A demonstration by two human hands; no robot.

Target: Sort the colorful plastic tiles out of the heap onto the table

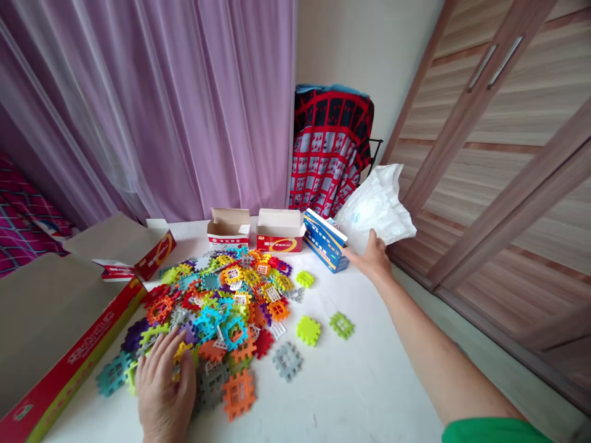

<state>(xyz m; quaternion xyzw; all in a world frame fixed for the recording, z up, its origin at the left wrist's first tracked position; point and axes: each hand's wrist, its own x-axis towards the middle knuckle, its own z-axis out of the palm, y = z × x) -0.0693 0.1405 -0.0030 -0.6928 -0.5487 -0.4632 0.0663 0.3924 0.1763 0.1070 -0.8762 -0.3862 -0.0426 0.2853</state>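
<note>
head view: left hand (162, 383) spread over plastic pieces (209, 320), right hand (375, 259), grip unclear, beside blue box (323, 241), contents hidden.

A heap of multicoloured, notched plastic tiles (221, 317) is spread across a white tabletop (360, 381). The left hand (162, 378) is placed over the heap's near edge, its thumb held apart from the fingers. The right hand (375, 259) is stretched out to the right end of a blue cardboard box (324, 242), just beside a crumpled white plastic bag (379, 206); whether either is gripped cannot be told. Two open red-and-white cardboard boxes (279, 243) are lined up behind the heap.
</note>
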